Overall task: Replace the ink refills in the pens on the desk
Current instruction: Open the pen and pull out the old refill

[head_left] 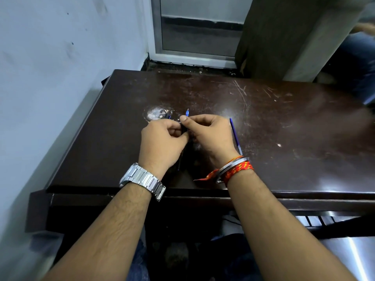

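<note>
Both my hands meet over the middle of the dark wooden desk (284, 122). My left hand (162, 142) and my right hand (211, 136) together pinch a dark pen whose blue tip (187, 112) sticks up past my right thumb. Most of the pen's body is hidden between my fingers. A thin blue ink refill (235, 135) lies on the desk just right of my right hand, apart from it.
A small dark pen part (168, 116) lies beside a worn pale patch (156, 114) beyond my left hand. The white wall runs along the left. A window frame and a curtain stand behind the desk. The desk's front edge is near my forearms.
</note>
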{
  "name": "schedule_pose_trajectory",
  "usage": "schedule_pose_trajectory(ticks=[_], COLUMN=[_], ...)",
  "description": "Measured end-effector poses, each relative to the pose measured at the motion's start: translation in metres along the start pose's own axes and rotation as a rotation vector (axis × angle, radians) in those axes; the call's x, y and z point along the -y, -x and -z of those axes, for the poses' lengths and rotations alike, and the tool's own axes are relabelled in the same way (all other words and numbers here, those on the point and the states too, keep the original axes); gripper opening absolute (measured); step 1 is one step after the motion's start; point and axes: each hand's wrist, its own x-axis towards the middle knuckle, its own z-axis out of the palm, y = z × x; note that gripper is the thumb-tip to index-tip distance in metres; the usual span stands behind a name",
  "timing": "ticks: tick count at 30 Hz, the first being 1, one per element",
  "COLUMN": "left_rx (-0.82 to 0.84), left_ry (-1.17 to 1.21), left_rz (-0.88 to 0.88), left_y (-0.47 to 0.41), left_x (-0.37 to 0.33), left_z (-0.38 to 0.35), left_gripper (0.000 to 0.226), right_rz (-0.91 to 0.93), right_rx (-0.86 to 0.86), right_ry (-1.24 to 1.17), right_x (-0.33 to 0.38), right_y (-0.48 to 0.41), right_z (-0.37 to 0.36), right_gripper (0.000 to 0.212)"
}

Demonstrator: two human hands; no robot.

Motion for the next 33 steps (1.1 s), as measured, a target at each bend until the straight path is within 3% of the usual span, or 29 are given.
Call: schedule_pose_trajectory(ticks=[12,16,19,22,25,28,31,33], left_rx=[-0.009,-0.002,-0.013,-0.012,-0.022,-0.026,-0.026,-0.015], left_ry=[0.021,0.077,0.048,0.032,0.055,0.059,0.039,0.036], left_rz=[-0.092,-0.088,-0.094,-0.102,-0.080,-0.058,-0.059,-0.063], left_y=[0.0011,-0.0007,-0.0008,-0.0014,-0.0016,-0.0017,-0.0008,0.0003], left_x=[-0.0065,-0.0056,-0.0042,-0.0027,-0.0042,-0.0054,-0.0070,-0.0088], left_z=[-0.0007,-0.0001,-0.0008,-0.0004,0.0004,0.0002,0.0011,0.0013], left_gripper=[0.005,0.004,0.005,0.006,0.001,0.004,0.006,0.006], right_rz=[0.069,0.073,0.083,0.087,0.072,0.024,0.050,0.059], right_rx=[-0.014,0.031,0.002,-0.066,-0.018,-0.046,-0.044,-0.033], right_ry=[-0.137,-0.127,-0.105,-0.043,-0.130,-0.292,-0.207,-0.185], right_x=[0.0044,0.0055,0.0054,0.0019,0.0056,0.0087,0.0083,0.0088], right_y=[-0.0007,-0.0024,-0.0025,-0.0019,-0.0017,-0.0045,-0.0013,0.0006], right_z=[-0.0006,-0.0033,-0.0044,-0.0024,-0.0023,-0.0025,-0.0006,-0.0014], right_gripper=[0.013,0.022,0.011,0.024,0.006,0.010,0.022,0.013])
